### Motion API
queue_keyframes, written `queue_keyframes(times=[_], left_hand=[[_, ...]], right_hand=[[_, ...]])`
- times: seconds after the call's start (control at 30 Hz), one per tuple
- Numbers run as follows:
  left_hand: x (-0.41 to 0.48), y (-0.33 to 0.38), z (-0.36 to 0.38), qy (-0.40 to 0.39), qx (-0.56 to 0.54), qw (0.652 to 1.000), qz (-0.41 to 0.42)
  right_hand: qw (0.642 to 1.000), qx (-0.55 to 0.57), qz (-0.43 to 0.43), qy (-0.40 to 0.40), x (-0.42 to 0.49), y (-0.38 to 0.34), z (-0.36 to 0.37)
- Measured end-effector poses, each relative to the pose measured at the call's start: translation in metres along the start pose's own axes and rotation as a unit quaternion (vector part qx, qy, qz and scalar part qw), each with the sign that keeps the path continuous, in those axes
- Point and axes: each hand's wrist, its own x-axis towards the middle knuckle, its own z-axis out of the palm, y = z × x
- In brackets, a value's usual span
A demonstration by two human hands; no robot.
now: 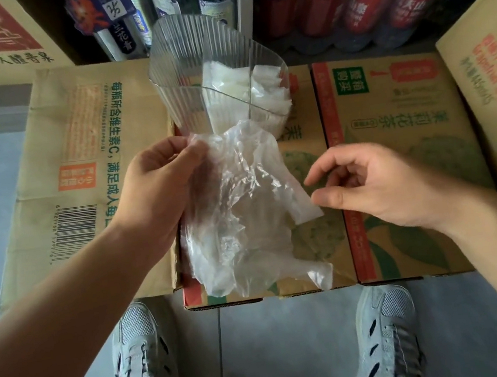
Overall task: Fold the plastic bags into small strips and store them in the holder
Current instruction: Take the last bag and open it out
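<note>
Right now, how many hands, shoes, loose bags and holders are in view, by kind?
Hands: 2, left hand and right hand
Grey shoes: 2
Crumpled plastic bag: 1
Clear ribbed holder: 1
Total: 6

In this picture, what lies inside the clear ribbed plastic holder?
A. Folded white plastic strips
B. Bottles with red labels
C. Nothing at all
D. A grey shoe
A: folded white plastic strips show through the wall of the clear ribbed plastic holder, packed at its right side, while the left hand grips a crumpled clear plastic bag in front of it.
</note>
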Motion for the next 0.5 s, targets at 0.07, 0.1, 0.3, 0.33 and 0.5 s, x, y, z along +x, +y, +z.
queue_keyframes(times=[0.07, 0.1, 0.3, 0.33, 0.5], left_hand=[[0.0, 0.0, -0.001, 0.005, -0.009, 1.0, 0.001], [0.0, 0.001, -0.001, 0.005, -0.017, 1.0, 0.001], [-0.002, 0.001, 0.001, 0.007, -0.026, 1.0, 0.005], [-0.002, 0.001, 0.001, 0.01, -0.029, 1.0, 0.005], [-0.003, 0.002, 0.002, 0.01, -0.053, 0.999, 0.001]], right_hand=[[1.0, 0.012, -0.005, -0.021, -0.002, -0.001, 0.004], [1.0, 0.008, -0.006, -0.03, -0.002, -0.002, 0.006], [0.997, 0.032, -0.011, -0.064, -0.004, -0.003, 0.019], [0.997, 0.031, -0.01, -0.071, -0.005, -0.005, 0.02], [0.996, -0.047, -0.007, -0.072, -0.003, -0.011, 0.031]])
